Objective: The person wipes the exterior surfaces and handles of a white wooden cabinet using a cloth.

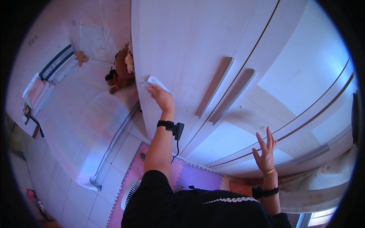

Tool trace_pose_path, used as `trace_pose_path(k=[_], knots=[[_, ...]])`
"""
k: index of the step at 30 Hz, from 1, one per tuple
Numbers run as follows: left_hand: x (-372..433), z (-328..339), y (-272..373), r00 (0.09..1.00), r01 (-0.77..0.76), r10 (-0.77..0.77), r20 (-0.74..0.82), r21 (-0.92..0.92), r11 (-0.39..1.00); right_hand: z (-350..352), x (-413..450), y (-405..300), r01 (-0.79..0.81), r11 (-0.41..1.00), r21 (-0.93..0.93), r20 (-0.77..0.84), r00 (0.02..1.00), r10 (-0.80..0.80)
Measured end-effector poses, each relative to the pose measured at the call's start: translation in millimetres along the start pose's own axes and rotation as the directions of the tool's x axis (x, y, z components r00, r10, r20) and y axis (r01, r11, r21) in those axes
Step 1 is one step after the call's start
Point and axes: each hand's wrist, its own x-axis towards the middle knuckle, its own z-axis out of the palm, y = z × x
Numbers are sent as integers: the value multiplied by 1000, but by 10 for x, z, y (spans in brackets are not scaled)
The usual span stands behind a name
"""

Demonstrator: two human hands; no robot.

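Note:
My left hand [161, 97] presses a folded white cloth [155, 82] against the pale wood-grain door of a wardrobe [182, 40], close to the door's left edge. Part of the cloth is hidden under the palm. On my left wrist sits a black strap with a small box and a cable [177, 131]. My right hand [265, 154] is raised with its fingers spread and nothing in it, in front of the lower right doors. Whether its fingertips touch a door I cannot tell. Two long grey handles [216, 85] [235, 97] flank the gap between two doors.
Left of the wardrobe stands a bed [82, 114] with a pale cover, pillows [40, 92] and brown plush toys [122, 65]. Pink and purple foam mats [199, 176] lie on the tiled floor [114, 159]. A white slatted appliance [130, 193] is by my left side; a curtain [313, 182] hangs at right.

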Motion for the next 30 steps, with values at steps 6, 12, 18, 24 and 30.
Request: trace_pose_path(k=[6,12,18,24,30], knots=[[458,-630,1462,845,-533,529,-71,-46,845,9,55,-79,-16,1000,-8,40,999,16],[878,-549,476,981,-192,184,-67,-150,970,64,109,-163,13,1000,14,65,998,-14],[79,188,-1049,940,307,-271,205,-171,936,115,-33,-11,35,999,-10,54,998,-35],[-676,-104,592,944,-268,294,147,-173,948,74,-10,-134,12,997,-77,94,996,-5],[-731,-722,1901,802,-564,591,85,-220,796,41,155,-203,50,999,-11,38,998,-49]])
